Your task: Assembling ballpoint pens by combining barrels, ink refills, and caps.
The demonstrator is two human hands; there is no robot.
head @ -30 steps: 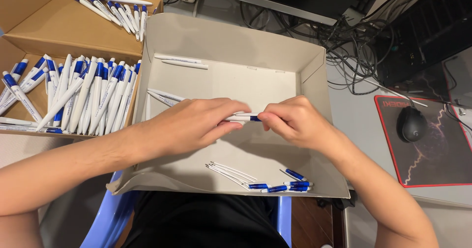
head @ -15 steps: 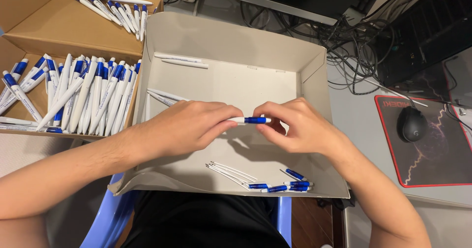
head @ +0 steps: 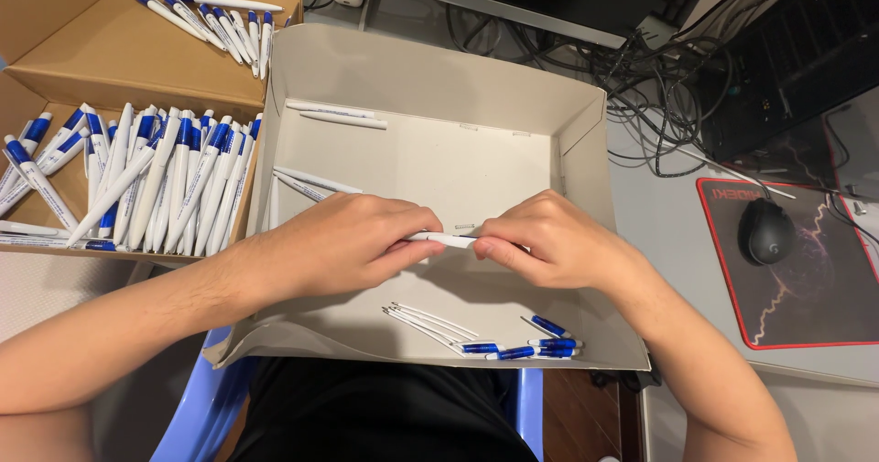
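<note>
While I look down into the grey tray (head: 439, 86), my left hand (head: 343, 242) and right hand (head: 545, 238) meet over its middle, each pinching one end of a white pen (head: 449, 239) held level between them. Loose blue pen parts (head: 513, 347) lie by the near wall; a cardboard box (head: 64, 41) of pens sits to the left.

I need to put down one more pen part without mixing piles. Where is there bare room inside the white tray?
The white tray has bare floor in its middle, between the two barrels near the far wall and the hands: left hand, right hand. The near edge is crowded with blue-tipped parts. The cardboard box of pens is packed.
</note>
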